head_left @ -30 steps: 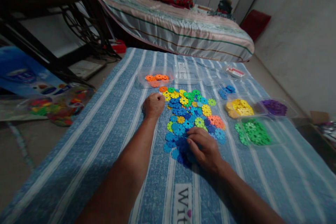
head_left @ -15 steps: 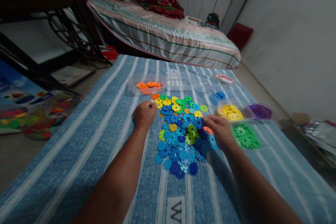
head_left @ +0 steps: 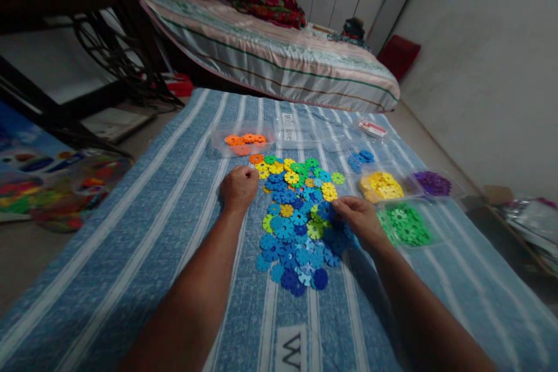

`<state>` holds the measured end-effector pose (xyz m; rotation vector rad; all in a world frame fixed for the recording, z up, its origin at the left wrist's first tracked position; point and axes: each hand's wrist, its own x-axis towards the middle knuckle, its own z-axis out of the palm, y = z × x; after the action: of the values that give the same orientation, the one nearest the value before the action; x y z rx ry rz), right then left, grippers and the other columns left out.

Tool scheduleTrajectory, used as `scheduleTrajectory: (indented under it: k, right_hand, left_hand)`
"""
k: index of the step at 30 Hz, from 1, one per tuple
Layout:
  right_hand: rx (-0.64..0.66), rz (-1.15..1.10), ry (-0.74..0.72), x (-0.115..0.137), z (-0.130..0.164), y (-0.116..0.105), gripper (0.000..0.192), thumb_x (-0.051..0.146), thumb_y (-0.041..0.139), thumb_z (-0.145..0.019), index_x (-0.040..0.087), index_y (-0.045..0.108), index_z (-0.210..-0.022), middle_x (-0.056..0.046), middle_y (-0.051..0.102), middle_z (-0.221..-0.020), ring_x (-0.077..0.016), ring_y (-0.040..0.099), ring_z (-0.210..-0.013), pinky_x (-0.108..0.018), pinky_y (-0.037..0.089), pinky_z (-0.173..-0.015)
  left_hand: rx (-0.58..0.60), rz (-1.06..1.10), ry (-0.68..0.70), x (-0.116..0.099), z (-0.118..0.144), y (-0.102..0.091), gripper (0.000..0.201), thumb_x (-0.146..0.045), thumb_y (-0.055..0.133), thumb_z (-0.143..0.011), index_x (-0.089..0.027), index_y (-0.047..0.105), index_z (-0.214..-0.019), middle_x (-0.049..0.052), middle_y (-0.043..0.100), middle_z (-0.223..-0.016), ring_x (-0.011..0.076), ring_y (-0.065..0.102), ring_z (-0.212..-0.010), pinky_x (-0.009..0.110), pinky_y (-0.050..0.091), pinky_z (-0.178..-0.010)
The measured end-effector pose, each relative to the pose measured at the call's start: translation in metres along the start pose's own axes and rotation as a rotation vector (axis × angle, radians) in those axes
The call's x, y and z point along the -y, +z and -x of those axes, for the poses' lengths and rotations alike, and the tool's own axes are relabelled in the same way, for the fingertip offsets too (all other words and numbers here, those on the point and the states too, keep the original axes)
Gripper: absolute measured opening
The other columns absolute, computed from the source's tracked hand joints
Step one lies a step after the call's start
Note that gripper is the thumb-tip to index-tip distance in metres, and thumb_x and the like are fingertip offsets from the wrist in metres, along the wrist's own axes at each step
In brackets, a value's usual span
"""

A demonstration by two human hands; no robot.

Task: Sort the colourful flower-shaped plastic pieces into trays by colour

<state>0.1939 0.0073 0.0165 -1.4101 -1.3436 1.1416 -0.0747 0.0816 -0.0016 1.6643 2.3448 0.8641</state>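
Note:
A loose pile of plastic snowflake discs [head_left: 283,226], mostly blue with some yellow, green and orange, lies spread on the striped cloth. To its upper left, my left hand [head_left: 239,187] rests closed in a fist; whatever may be inside is hidden. My right hand [head_left: 360,218] is over the pile's right side, pinching a blue snowflake disc [head_left: 325,210] between thumb and fingers. Just right of that hand is a clear tub of green discs [head_left: 408,224]. Discs beneath the right hand are partly covered.
Clear tubs hold orange discs [head_left: 246,140], blue discs [head_left: 361,160], yellow discs [head_left: 382,185] and purple discs [head_left: 432,183]. Near the far right corner is a small red-and-white box [head_left: 372,128]. A bed [head_left: 279,64] stands beyond the cloth-covered surface, and a wall [head_left: 488,70] rises on the right.
My right hand has shifted slightly left and down with the blue snowflake disc, now covering the orange-red discs that showed beside it. The left fist stays in place.

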Motion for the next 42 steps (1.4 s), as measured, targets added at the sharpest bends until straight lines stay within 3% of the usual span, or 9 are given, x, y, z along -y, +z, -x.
scheduleTrajectory:
  k: [4, 7, 10, 13, 19, 25, 35, 39, 42]
  right_hand:
    - [-0.125, 0.172, -0.163, 0.015, -0.033, -0.027, 0.042, 0.056, 0.064, -0.075, 0.016, 0.068, -0.064, -0.002, 0.061, -0.058, -0.0147, 0.053, -0.056, -0.028, 0.041, -0.058]
    - [-0.478, 0.425, -0.363, 0.029, -0.064, -0.056, 0.040, 0.054, 0.058, -0.079, 0.016, 0.071, -0.074, -0.005, 0.066, -0.067, -0.0179, 0.058, -0.064, -0.032, 0.045, -0.066]
    - [-0.625, 0.558, -0.454, 0.033, -0.078, -0.070, 0.040, 0.053, 0.056, -0.080, 0.017, 0.073, -0.086, -0.008, 0.071, -0.080, -0.0197, 0.061, -0.070, -0.033, 0.047, -0.069]
    - [-0.497, 0.596, -0.476, 0.021, -0.065, -0.058, 0.033, 0.047, 0.055, -0.084, 0.019, 0.072, -0.080, -0.006, 0.070, -0.075, -0.0187, 0.062, -0.068, -0.031, 0.048, -0.068]
    - [-0.167, 0.577, -0.655, -0.006, -0.010, 0.002, 0.023, 0.031, 0.051, -0.091, 0.021, 0.068, -0.079, -0.004, 0.069, -0.074, -0.0164, 0.062, -0.067, -0.028, 0.048, -0.066]
    - [0.027, 0.636, -0.851, -0.003, 0.025, 0.039, 0.019, 0.020, 0.049, -0.094, 0.021, 0.067, -0.087, -0.005, 0.066, -0.076, -0.0166, 0.062, -0.073, -0.028, 0.049, -0.067]
    - [0.147, 0.596, -0.904, 0.003, 0.056, 0.064, 0.014, 0.021, 0.052, -0.093, 0.020, 0.066, -0.090, -0.009, 0.068, -0.095, -0.0216, 0.063, -0.096, -0.036, 0.054, -0.082]
    - [0.208, 0.688, -0.879, -0.001, 0.061, 0.076, 0.015, 0.028, 0.059, -0.089, 0.020, 0.066, -0.100, -0.011, 0.066, -0.113, -0.0282, 0.055, -0.117, -0.046, 0.050, -0.094]
    - [0.246, 0.786, -0.851, -0.004, 0.061, 0.084, 0.024, 0.031, 0.066, -0.084, 0.017, 0.067, -0.104, -0.015, 0.064, -0.120, -0.0331, 0.051, -0.122, -0.052, 0.048, -0.095]
  left_hand:
    - [0.004, -0.014, -0.015, -0.001, 0.000, -0.001, 0.026, -0.030, 0.049, -0.083, -0.022, 0.074, -0.082, 0.005, 0.074, -0.097, 0.0197, 0.064, -0.083, 0.027, 0.040, -0.066]
    - [-0.002, -0.023, -0.029, -0.001, 0.000, -0.001, 0.026, -0.031, 0.049, -0.083, -0.022, 0.074, -0.081, 0.005, 0.074, -0.096, 0.0196, 0.063, -0.081, 0.027, 0.038, -0.063]
    - [-0.009, -0.017, -0.020, -0.001, 0.000, -0.001, 0.027, -0.031, 0.048, -0.083, -0.023, 0.073, -0.080, 0.005, 0.073, -0.094, 0.0192, 0.063, -0.079, 0.027, 0.038, -0.062]
    - [-0.005, -0.015, -0.013, -0.001, 0.000, -0.002, 0.027, -0.030, 0.047, -0.082, -0.022, 0.073, -0.079, 0.005, 0.073, -0.093, 0.0193, 0.063, -0.079, 0.027, 0.038, -0.063]
    - [0.010, -0.008, -0.013, -0.001, 0.000, -0.002, 0.028, -0.031, 0.047, -0.083, -0.021, 0.073, -0.081, 0.006, 0.074, -0.097, 0.0199, 0.064, -0.083, 0.027, 0.039, -0.065]
    - [0.001, -0.005, -0.010, 0.001, -0.001, 0.001, 0.027, -0.031, 0.048, -0.084, -0.022, 0.074, -0.082, 0.006, 0.075, -0.097, 0.0197, 0.065, -0.084, 0.027, 0.041, -0.066]
    - [0.021, -0.019, -0.009, -0.001, 0.003, 0.002, 0.030, -0.029, 0.046, -0.085, -0.020, 0.075, -0.084, 0.006, 0.074, -0.097, 0.0189, 0.064, -0.082, 0.027, 0.040, -0.067]
    - [0.009, -0.005, -0.003, -0.001, 0.003, 0.004, 0.030, -0.029, 0.046, -0.085, -0.020, 0.075, -0.085, 0.006, 0.074, -0.097, 0.0187, 0.065, -0.084, 0.027, 0.041, -0.069]
    - [0.006, -0.004, 0.001, -0.001, 0.003, 0.004, 0.030, -0.028, 0.046, -0.085, -0.020, 0.075, -0.085, 0.006, 0.075, -0.096, 0.0186, 0.065, -0.084, 0.027, 0.042, -0.069]
